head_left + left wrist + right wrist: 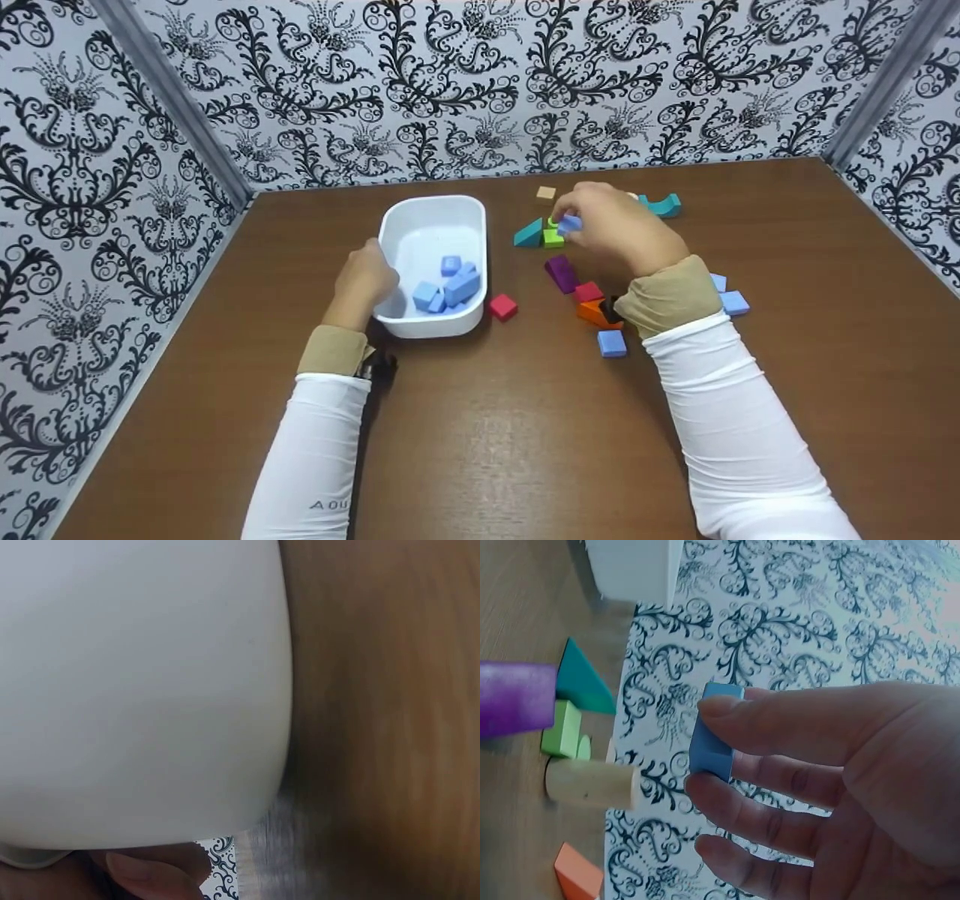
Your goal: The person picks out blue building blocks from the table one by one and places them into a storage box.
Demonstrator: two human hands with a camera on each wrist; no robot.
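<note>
My left hand (366,277) grips the left rim of a white plastic tub (431,330), which stands on the table. In the left wrist view the tub's wall (150,690) fills much of the picture, with fingertips (154,877) at its rim below. Several light blue blocks (461,286) lie in the tub's near right part. Over the blocks at the back, my right hand (619,225) pinches a blue block (714,735) between thumb and fingers, raised above the table. Below it in the head view are a lime green block (553,238) and a teal triangular block (529,233).
A red block (503,307) lies right of the tub. Purple (561,274), orange (592,313) and blue (611,343) blocks lie near the right forearm, with two blue blocks (734,303) beyond it. A wooden cylinder (592,784) lies at the back. Patterned walls (480,90) enclose the table.
</note>
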